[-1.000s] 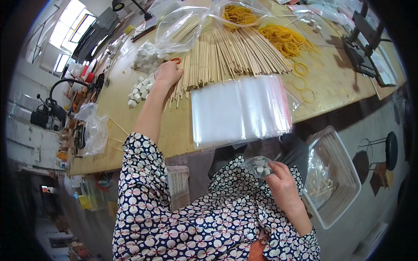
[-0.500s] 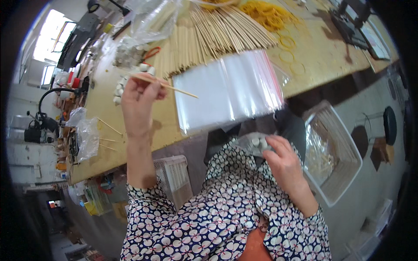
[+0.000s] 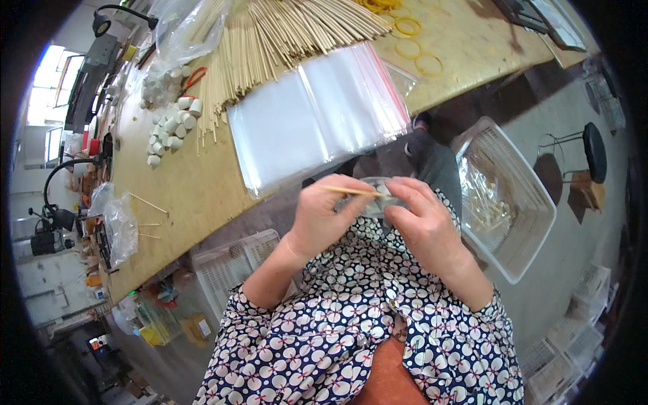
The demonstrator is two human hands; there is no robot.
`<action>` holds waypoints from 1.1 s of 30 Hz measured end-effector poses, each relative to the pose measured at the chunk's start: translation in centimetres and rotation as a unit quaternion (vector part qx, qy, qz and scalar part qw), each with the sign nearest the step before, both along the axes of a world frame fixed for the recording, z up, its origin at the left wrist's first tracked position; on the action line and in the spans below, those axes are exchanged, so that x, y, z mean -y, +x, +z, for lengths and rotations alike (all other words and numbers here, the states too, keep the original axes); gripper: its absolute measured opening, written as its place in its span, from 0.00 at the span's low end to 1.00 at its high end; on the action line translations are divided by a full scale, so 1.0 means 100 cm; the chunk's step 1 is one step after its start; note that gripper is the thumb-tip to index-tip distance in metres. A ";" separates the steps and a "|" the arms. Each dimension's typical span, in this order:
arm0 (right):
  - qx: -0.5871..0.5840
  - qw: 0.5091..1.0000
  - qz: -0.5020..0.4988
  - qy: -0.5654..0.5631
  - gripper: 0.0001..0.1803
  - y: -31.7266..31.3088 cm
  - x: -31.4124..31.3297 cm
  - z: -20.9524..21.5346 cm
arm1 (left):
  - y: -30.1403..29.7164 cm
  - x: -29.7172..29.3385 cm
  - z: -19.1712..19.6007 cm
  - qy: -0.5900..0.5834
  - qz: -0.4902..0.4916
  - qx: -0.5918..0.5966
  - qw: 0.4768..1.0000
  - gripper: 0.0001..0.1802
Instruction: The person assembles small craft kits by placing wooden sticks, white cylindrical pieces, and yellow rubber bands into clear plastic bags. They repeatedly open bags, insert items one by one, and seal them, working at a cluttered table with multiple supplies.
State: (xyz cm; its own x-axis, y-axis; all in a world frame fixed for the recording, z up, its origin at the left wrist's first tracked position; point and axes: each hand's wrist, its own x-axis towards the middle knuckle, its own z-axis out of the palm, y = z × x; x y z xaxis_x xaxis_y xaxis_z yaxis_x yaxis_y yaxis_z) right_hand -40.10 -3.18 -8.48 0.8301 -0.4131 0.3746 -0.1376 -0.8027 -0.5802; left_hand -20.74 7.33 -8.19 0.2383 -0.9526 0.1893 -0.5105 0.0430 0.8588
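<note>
Over my lap both hands meet. My left hand [image 3: 324,212] is closed round a thin wooden stick [image 3: 349,191], which points right toward the fingers of the other hand. My right hand [image 3: 428,226] has its fingers curled in a pinch at the stick's tip; what they hold is hidden. Behind the fingertips shows a clear plastic bag [image 3: 368,181] with small white pieces in it. On the table, a fan of wooden sticks [image 3: 270,40] lies above a stack of clear plastic sleeves [image 3: 277,128]. Left of these is a pile of white cylinders [image 3: 172,128].
Scissors with red-orange handles [image 3: 196,76] lie by the white cylinders. Yellow rubber bands [image 3: 408,27] are at the table's far side. A white plastic crate [image 3: 540,202] holding bagged sticks stands right of me; another white basket [image 3: 223,260] is under the table edge at left.
My left hand has come from over the table down to my lap with the stick, meeting my right hand. The view has shifted, so the table things sit further up and left.
</note>
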 end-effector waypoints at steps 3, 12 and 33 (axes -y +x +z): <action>0.000 1.000 -0.011 0.008 0.09 -0.004 -0.001 -0.001 | 0.001 0.010 0.012 -0.014 -0.038 0.082 0.996 0.18; -0.013 0.999 -0.037 -0.002 0.10 -0.025 0.009 -0.015 | 0.164 0.103 0.063 0.043 0.160 0.119 0.979 0.12; -0.022 0.997 -0.065 0.028 0.08 -0.043 0.016 -0.034 | 0.315 0.204 0.016 0.208 0.245 -0.218 0.922 0.12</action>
